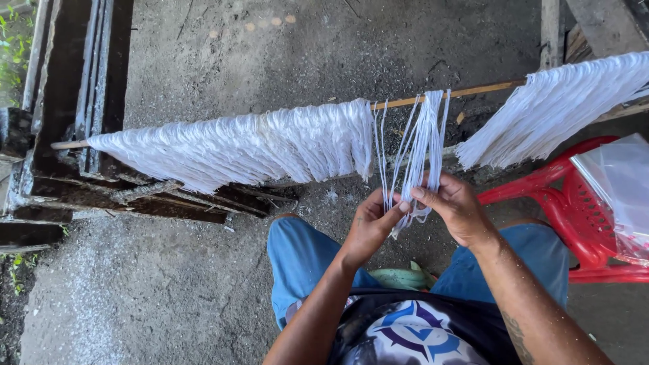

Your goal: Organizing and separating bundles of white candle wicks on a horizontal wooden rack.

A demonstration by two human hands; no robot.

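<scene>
Hanging from a thin wooden pole (433, 96) that runs across the view, a small bunch of white strands (418, 145) sits in the gap between two much thicker masses. The left hand (374, 225) has its fingers curled around the lower ends of this bunch, thumb pressed against them, so it is closed on the strands. The right hand (457, 206) meets it from the other side, its fingertips pinching the same ends (the two hands nearly touch there).

To the left along the pole hangs a broad white sheet of strands (250, 145), and to the right another dense hank (551, 108) slants down. A red plastic chair (574, 216) stands at the right edge with a clear plastic bag (622, 189) lying on it. Below the hands show the person's blue shorts (301, 260), and the ground is rough grey concrete (135, 284). Dark weathered timbers (74, 122) stand at the left.
</scene>
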